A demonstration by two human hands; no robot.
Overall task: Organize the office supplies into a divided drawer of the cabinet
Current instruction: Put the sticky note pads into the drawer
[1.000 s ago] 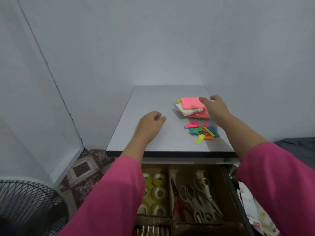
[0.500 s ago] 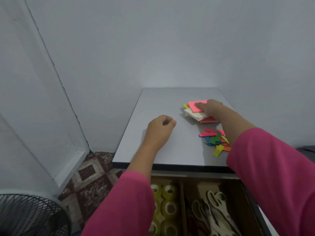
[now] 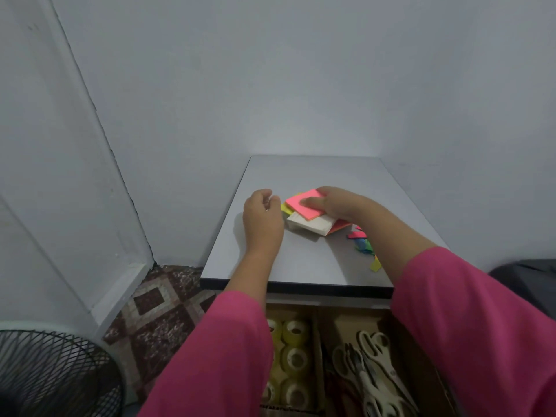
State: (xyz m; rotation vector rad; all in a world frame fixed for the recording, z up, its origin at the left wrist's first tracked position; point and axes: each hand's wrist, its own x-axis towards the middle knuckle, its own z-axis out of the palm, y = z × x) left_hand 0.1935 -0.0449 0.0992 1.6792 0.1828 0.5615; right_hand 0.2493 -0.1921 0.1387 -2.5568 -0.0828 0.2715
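A stack of sticky-note pads lies on the grey cabinet top (image 3: 301, 266): a pink pad (image 3: 301, 207) on top, a white pad (image 3: 313, 225) under it, yellow and orange edges showing below. My right hand (image 3: 340, 203) grips the pink pad, thumb on its top face. My left hand (image 3: 261, 219) rests curled just left of the stack, fingers closed, holding nothing. Small coloured page flags (image 3: 365, 243) lie scattered to the right of the stack, partly hidden by my right forearm. Below, the open divided drawer (image 3: 319, 326) holds tape rolls (image 3: 296, 356) on the left and scissors (image 3: 370, 374) on the right.
A black mesh fan guard (image 3: 51, 374) stands at the lower left on the patterned floor (image 3: 159, 305). White walls close in behind and on the left. A dark object (image 3: 523, 278) sits to the right of the cabinet.
My right hand has closed on the pink pad and pulled the stack leftwards. My left hand has moved forward to the stack's left side. The view has shifted to the right.
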